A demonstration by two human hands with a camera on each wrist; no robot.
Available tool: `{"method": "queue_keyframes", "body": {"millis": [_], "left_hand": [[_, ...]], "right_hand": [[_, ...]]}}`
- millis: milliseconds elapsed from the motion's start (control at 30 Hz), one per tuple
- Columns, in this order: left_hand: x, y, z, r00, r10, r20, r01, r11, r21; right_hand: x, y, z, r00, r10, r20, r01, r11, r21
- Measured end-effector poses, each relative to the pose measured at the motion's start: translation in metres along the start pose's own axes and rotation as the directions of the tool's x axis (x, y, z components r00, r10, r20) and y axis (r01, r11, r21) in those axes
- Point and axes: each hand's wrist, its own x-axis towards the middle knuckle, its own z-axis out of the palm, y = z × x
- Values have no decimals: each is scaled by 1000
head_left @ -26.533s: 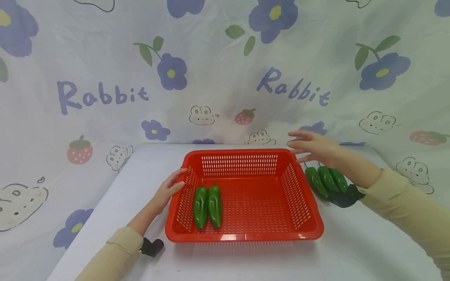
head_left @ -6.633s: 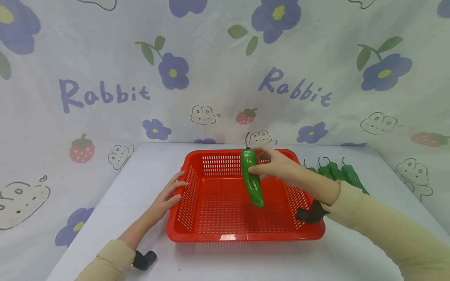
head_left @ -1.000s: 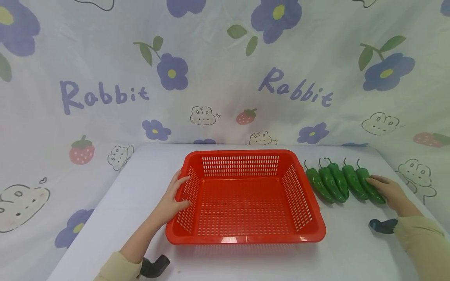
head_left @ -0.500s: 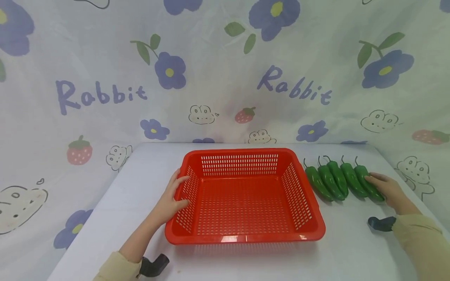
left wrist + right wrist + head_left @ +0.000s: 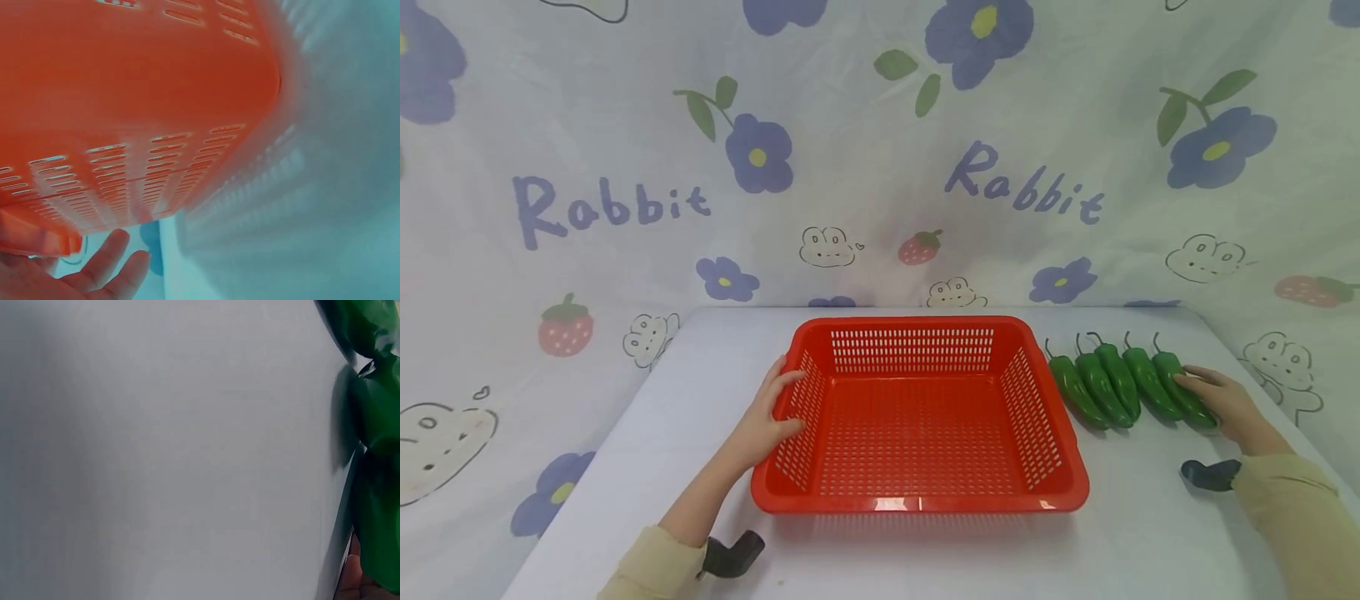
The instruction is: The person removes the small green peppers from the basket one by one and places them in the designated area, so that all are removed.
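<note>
In the head view, a red plastic basket (image 5: 925,502) with slotted walls stands in the middle of the table. At its left wall, my left hand (image 5: 762,423) holds the rim, thumb and forefinger reaching over the inner side. The left wrist view shows other fingers (image 5: 103,259) outside the wall. To the right of the basket, several shiny green chili peppers (image 5: 1078,393) lie side by side, stems pointing away. My right hand (image 5: 1228,404) holds the rightmost green chili pepper (image 5: 1180,387) from its right side; a little of its fingers (image 5: 353,575) shows beyond a pepper in the right wrist view.
The white tabletop (image 5: 985,558) runs back to a pale printed curtain (image 5: 865,167) with flowers, strawberries and "Rabbit" lettering. Black wrist-worn devices hang under both sleeves, the left one (image 5: 733,554) close to the basket's near left corner.
Two peppers were in the basket 26.5 s ago. At 6.6 s my right hand held a pepper above it; now the row at right is longer. During the last second the hands have barely moved.
</note>
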Motion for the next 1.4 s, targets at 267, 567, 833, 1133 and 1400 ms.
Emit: {"method": "queue_keyframes", "body": {"millis": [267, 567, 833, 1133, 1400], "left_hand": [[5, 0, 0, 1000, -2, -1, 2, 1000, -6], [7, 1, 1, 1000, 4, -8, -4, 1000, 6], [7, 2, 2, 1000, -2, -5, 2, 1000, -6], [11, 1, 3, 1000, 20, -1, -20, 1000, 22], [-7, 13, -7, 994, 65, -87, -38, 959, 283]], "right_hand": [[3, 0, 5, 997, -4, -80, 4, 1000, -2], [2, 0, 4, 998, 16, -63, -16, 1000, -10], [1, -2, 3, 996, 38, -79, -40, 999, -27], [-4, -5, -5, 984, -75, -161, 40, 977, -211], [-51, -42, 3, 894, -396, -211, 262, 843, -470]]}}
